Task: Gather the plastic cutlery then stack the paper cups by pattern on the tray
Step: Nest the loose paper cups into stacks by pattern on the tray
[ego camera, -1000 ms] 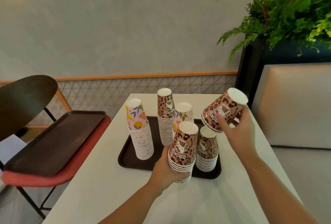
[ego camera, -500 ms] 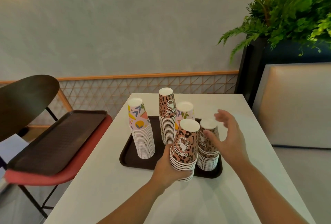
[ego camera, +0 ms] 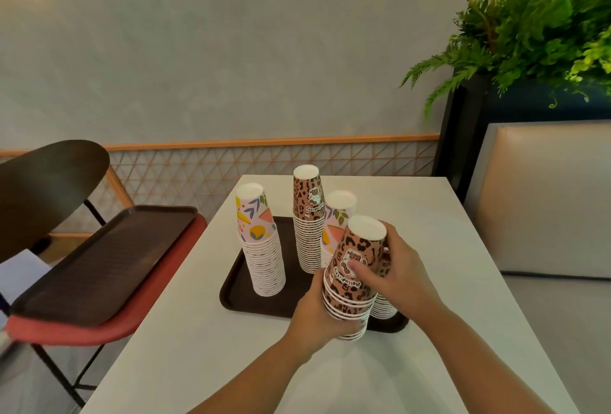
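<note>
Both hands, left hand (ego camera: 314, 316) and right hand (ego camera: 398, 276), curl fingers round the leopard-print cup stack (ego camera: 355, 278); seat it squarely on the tray (ego camera: 238, 291).

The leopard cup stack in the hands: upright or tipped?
Tipped slightly. The leopard cup stack leans right, white bases up, held by the left hand low and the right hand higher.

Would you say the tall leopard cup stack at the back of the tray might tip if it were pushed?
Probably: the leopard cup stack is tall and narrow, standing free on the tray. Being paper, it likely weighs little, so it would topple rather than slide.
</note>
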### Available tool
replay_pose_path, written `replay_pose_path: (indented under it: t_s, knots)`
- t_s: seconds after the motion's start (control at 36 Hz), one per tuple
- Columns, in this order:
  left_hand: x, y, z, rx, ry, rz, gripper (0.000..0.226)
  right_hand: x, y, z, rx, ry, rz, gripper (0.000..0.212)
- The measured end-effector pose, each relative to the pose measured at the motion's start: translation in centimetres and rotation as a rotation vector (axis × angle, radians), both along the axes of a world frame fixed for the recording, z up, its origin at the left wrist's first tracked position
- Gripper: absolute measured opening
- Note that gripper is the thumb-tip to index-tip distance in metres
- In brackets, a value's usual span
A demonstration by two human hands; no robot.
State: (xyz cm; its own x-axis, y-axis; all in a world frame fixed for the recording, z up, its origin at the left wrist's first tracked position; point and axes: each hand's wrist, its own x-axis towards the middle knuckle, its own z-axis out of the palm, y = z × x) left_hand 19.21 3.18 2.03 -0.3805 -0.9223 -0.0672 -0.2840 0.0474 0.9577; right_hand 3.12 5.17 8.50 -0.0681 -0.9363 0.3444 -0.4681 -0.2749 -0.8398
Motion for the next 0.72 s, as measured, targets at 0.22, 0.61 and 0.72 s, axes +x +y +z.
replay_pose_path:
  t_s: [0.22, 0.61, 0.72]
  knots:
    - [0.2, 0.0, -0.3, -0.004, -0.065, 0.012, 0.083, -0.9, -0.8, 1.1, -0.043, -0.139, -0.111, 0.047]
    - [1.0, -0.3, -0.3, -0.007, -0.105, 0.031, 0.078, -4.8, -3.1, -0.7, -0.17, -0.04, -0.426, 0.067]
    - [0.9, -0.3, 0.0, -0.003, -0.101, 0.026, 0.076, -4.7, -3.5, -2.6, -0.105, 0.012, -0.394, 0.07]
